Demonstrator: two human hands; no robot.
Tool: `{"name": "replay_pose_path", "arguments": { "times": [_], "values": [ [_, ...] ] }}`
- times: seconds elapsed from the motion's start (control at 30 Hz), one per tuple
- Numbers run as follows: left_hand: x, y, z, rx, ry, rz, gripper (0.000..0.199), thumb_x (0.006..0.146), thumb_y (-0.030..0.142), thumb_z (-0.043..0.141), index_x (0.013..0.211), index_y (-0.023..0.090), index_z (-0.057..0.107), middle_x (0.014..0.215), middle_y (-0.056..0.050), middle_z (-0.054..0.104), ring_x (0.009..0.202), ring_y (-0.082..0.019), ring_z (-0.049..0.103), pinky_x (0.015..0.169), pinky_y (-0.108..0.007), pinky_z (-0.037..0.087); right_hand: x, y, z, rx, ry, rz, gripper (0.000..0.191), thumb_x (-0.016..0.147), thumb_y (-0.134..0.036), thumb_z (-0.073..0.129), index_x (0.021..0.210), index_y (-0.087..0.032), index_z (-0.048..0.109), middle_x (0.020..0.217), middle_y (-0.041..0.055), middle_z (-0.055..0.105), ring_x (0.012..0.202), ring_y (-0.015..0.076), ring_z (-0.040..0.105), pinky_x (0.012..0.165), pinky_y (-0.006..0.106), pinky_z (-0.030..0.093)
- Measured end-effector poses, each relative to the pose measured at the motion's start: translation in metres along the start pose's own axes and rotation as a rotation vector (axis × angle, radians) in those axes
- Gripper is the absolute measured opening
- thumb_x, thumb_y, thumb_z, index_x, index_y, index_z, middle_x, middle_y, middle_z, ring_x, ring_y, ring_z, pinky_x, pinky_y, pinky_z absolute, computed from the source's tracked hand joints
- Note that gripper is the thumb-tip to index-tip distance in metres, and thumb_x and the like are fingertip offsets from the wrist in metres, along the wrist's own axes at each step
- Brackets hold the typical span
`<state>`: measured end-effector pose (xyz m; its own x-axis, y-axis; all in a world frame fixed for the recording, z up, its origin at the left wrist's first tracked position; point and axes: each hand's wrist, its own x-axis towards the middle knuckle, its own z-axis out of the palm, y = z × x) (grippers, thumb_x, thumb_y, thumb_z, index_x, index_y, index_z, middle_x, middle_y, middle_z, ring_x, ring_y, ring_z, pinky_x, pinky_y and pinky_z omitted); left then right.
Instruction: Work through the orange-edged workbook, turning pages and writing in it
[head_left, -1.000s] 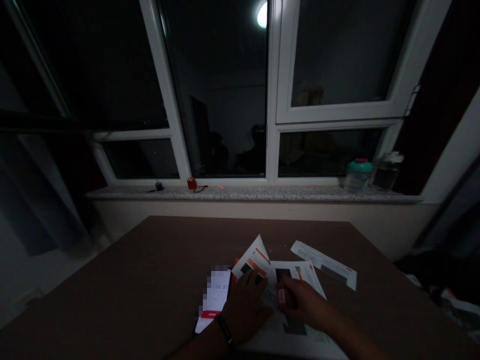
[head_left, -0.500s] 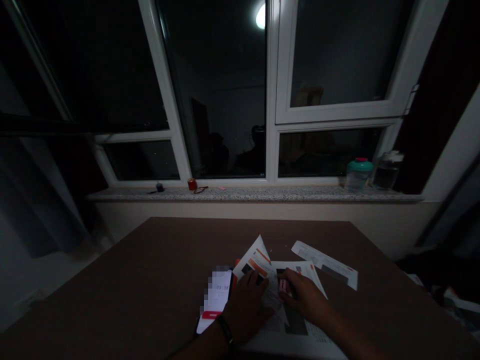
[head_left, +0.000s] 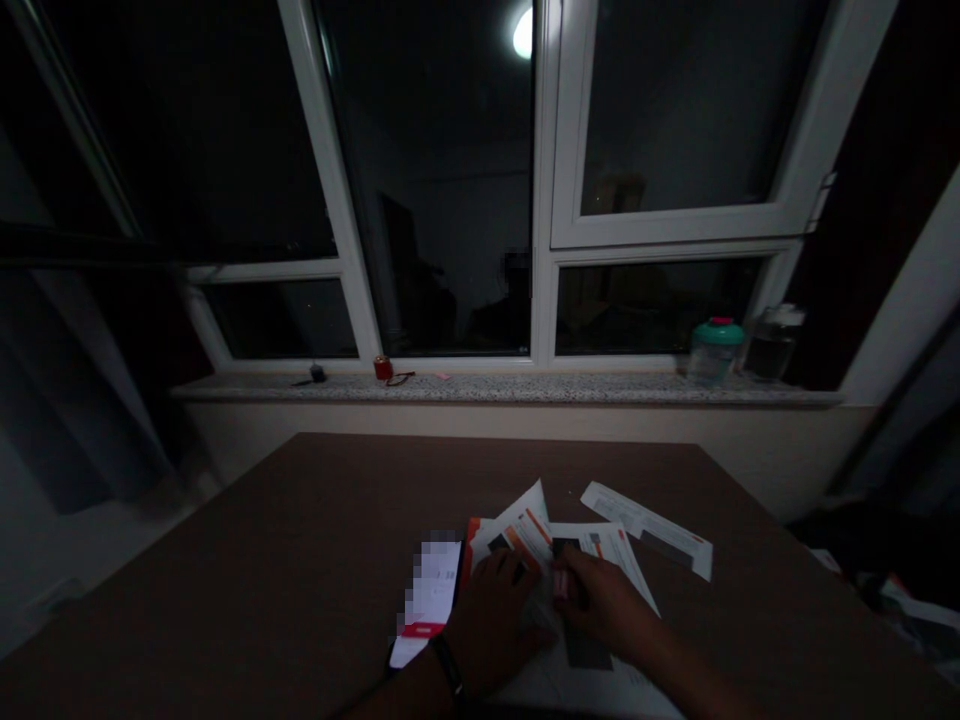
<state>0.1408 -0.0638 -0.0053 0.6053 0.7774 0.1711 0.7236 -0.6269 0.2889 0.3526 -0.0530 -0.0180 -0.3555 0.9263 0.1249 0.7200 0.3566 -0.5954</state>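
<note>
A small pink block (head_left: 560,583) is clamped between the thumb and fingers of the right hand (head_left: 611,605), and is held at or just above the paper; whether the surface is touched by it cannot be told. Nothing is seen gripped by the left hand (head_left: 491,620), which is laid on the paper with its fingers slightly apart; what lies beneath the palm is hidden. The page (head_left: 529,525) is found on the table (head_left: 337,520), in front of the window, with its far corner raised to a point beside the left fingers. To its right the printed sheet (head_left: 615,545) is spread flat, partly covered by the right hand. As for how far things have been brought, a long strip (head_left: 690,553) is already lying separate, beyond the sheet and near its far right corner, while the page is seen only partly lifted and is held down at its near part. Whether it has been parted from the sheet cannot be made out, as the meeting line is covered by the hands. The lit phone (head_left: 429,595) is placed just left of the paper.
</note>
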Motion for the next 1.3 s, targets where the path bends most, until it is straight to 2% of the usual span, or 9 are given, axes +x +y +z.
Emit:
{"name": "replay_pose_path", "arguments": {
  "times": [0.1,0.23,0.3,0.57,0.87,1.0,1.17,1.3],
  "values": [
    [0.000,-0.001,-0.001,-0.010,-0.010,0.008,0.065,0.078,0.039,0.075,0.134,0.028,0.043,0.136,-0.006,0.046,0.125,-0.031,0.039,0.104,-0.047,0.032,0.006,0.001,-0.002,-0.029,0.042,0.014,0.026,0.078,-0.020,0.058,0.104,-0.023,0.055,0.097,0.0027,0.066,0.086,0.0180,0.063,0.071,0.024,0.042],
    [0.001,-0.002,-0.001,-0.017,-0.036,0.016,0.066,0.080,0.036,0.073,0.136,0.024,0.040,0.146,-0.008,0.038,0.132,-0.031,0.033,0.108,-0.047,0.028,0.006,0.002,-0.001,-0.023,0.070,-0.026,0.023,0.079,-0.019,0.056,0.102,-0.022,0.054,0.097,0.0037,0.065,0.085,0.0178,0.062,0.072,0.025,0.043],
    [0.000,-0.003,0.000,-0.015,-0.041,0.019,0.066,0.081,0.036,0.072,0.137,0.023,0.040,0.149,-0.009,0.035,0.134,-0.032,0.031,0.109,-0.048,0.026,0.004,0.002,-0.001,-0.025,0.054,-0.041,0.022,0.079,-0.019,0.056,0.101,-0.023,0.054,0.096,0.0034,0.065,0.084,0.0179,0.062,0.072,0.024,0.043],
    [-0.004,-0.005,-0.001,-0.018,-0.035,0.087,0.065,0.081,0.046,0.071,0.136,0.025,0.041,0.144,-0.008,0.042,0.131,-0.031,0.036,0.108,-0.047,0.028,-0.008,0.001,0.003,-0.001,-0.027,-0.124,0.021,0.075,-0.016,0.058,0.095,-0.023,0.054,0.091,0.0011,0.065,0.083,0.0172,0.061,0.069,0.022,0.042],
    [-0.002,-0.008,0.005,0.017,-0.033,0.084,0.065,0.082,0.045,0.071,0.136,0.025,0.041,0.145,-0.008,0.040,0.130,-0.032,0.036,0.107,-0.047,0.029,0.008,0.007,0.003,-0.032,0.089,-0.049,0.018,0.082,-0.017,0.052,0.099,-0.020,0.052,0.094,0.0060,0.065,0.086,0.0198,0.061,0.074,0.027,0.044],
    [-0.002,-0.008,0.006,0.016,-0.024,0.075,0.065,0.081,0.044,0.072,0.136,0.027,0.042,0.145,-0.006,0.041,0.129,-0.031,0.037,0.107,-0.047,0.029,0.004,0.007,0.006,0.015,0.062,-0.041,0.021,0.080,-0.018,0.054,0.101,-0.022,0.051,0.096,0.0040,0.065,0.086,0.0188,0.062,0.071,0.025,0.044],
    [-0.002,-0.007,0.004,0.023,-0.021,0.093,0.066,0.082,0.045,0.071,0.139,0.030,0.041,0.145,-0.006,0.040,0.130,-0.032,0.035,0.106,-0.049,0.028,-0.001,0.007,0.010,0.096,-0.001,-0.111,0.024,0.076,-0.016,0.057,0.099,-0.022,0.051,0.094,0.0016,0.066,0.083,0.0168,0.063,0.067,0.022,0.043],
    [-0.002,-0.006,0.002,0.033,-0.038,0.084,0.066,0.082,0.043,0.072,0.139,0.029,0.042,0.146,-0.007,0.039,0.130,-0.033,0.035,0.105,-0.050,0.029,0.004,0.007,0.007,0.059,0.029,-0.066,0.024,0.078,-0.016,0.055,0.102,-0.022,0.051,0.098,0.0039,0.065,0.086,0.0182,0.063,0.070,0.024,0.044]
  ]
}}
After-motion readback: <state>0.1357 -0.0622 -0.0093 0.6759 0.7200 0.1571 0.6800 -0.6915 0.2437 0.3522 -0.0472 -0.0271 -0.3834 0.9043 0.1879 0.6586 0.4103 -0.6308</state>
